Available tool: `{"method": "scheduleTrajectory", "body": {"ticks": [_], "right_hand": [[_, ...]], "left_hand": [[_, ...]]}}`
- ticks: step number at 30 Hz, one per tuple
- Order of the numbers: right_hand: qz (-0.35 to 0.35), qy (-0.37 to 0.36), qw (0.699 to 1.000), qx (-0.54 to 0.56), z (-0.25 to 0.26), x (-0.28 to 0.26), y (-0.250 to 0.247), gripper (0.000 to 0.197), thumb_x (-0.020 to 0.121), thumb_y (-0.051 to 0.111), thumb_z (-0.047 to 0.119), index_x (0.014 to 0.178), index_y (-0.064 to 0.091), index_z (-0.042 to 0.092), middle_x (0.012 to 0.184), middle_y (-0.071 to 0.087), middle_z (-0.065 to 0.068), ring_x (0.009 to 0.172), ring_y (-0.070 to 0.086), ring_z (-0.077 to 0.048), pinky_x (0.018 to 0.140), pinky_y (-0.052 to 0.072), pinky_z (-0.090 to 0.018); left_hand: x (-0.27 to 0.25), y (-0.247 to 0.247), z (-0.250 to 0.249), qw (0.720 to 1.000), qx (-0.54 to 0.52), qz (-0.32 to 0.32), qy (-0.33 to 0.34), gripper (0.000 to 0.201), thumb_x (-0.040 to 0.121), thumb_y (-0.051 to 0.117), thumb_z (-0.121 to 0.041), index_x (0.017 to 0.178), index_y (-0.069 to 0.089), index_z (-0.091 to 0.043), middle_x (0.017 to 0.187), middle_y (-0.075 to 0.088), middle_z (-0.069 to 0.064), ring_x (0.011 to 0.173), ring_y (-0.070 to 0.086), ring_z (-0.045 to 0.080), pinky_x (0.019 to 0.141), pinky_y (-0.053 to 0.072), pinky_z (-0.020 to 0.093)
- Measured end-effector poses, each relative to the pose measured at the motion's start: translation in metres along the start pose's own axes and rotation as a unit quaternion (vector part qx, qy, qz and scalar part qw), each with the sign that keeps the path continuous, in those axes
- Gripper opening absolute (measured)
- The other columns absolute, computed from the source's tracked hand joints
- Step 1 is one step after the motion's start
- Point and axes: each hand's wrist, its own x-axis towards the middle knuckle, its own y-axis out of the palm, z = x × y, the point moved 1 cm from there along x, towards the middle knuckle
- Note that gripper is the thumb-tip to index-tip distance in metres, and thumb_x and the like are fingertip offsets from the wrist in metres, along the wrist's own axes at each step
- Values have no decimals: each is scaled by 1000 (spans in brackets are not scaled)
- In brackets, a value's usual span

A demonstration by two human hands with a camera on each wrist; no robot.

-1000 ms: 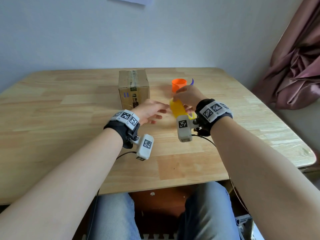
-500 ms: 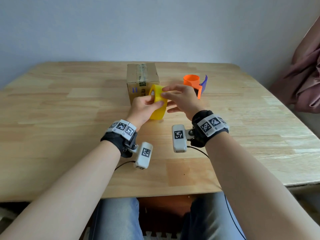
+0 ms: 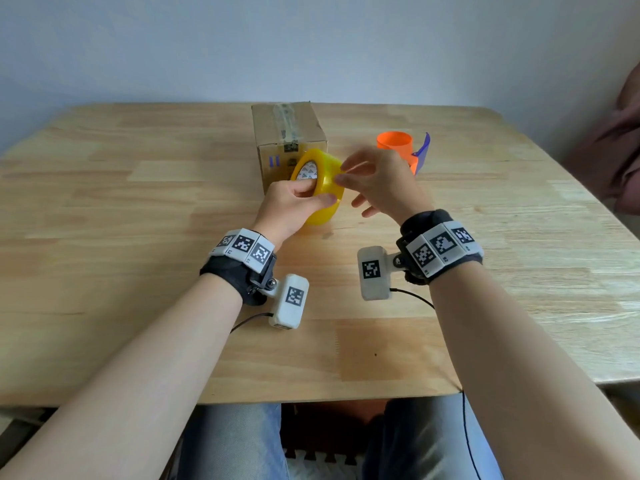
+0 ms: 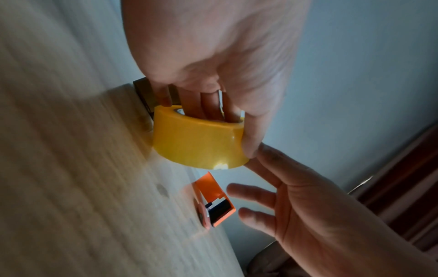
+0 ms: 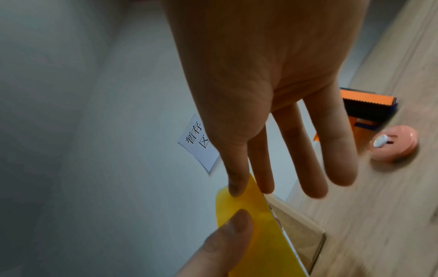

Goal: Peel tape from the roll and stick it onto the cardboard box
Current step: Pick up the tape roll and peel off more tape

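Tilted since earlier, the tape roll [image 3: 320,187] is gripped by the left hand [image 3: 291,206] (core fingers), its edge pinched by the right hand [image 3: 379,183] before the cardboard box [image 3: 289,140].

At frame centre, the left hand [image 3: 291,206] grips the yellow tape roll [image 3: 320,187], fingers inside its core. The right hand [image 3: 377,183] touches the roll's right edge. Behind stands the cardboard box [image 3: 287,133]; upper right, an orange dispenser [image 3: 398,143].

We take this for plain home room: pale wood bench [image 3: 138,209] against bare light wall [image 3: 311,46], pink curtain [image 3: 623,161] at right, paper label [image 5: 199,144] stuck on wall.
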Motion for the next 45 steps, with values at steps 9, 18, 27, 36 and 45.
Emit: {"method": "scheduleTrajectory", "body": {"ticks": [9,18,27,36,45], "right_hand": [[-11,-109,990,-87,1,3,-2,33,89,77,28,121,74,34,107,62,0,59,66,-17,43,57,-27],[-16,-118,989,-88,7,6,-4,11,89,78,23,99,78,20,86,64,11,44,55,-1,36,39,-15],[-3,-131,984,-123,15,11,-5,2,87,80,25,89,79,24,82,62,14,54,58,-5,45,42,-15],[-24,-183,963,-196,20,20,1,10,84,72,26,82,80,21,84,72,7,70,63,-10,66,57,-37],[-13,-188,963,-191,21,18,-1,18,90,74,27,106,78,19,87,74,8,56,68,-8,62,60,-29]], "left_hand": [[5,0,2,999,-2,32,-21,38,79,84,-32,116,79,-23,112,76,-10,104,67,2,80,48,15],[9,-5,4,998,-1,57,-36,39,78,85,-34,116,78,-23,112,76,-8,107,68,8,83,50,18],[11,-14,5,995,18,89,-37,35,80,83,-36,113,79,-25,108,78,-8,101,71,7,83,49,20],[15,-18,5,992,40,111,-34,33,78,83,-41,109,80,-28,104,80,-9,102,72,11,99,51,30],[25,-26,12,990,25,133,-39,68,55,85,-61,113,79,-27,114,78,-8,115,67,14,113,40,39]]}}
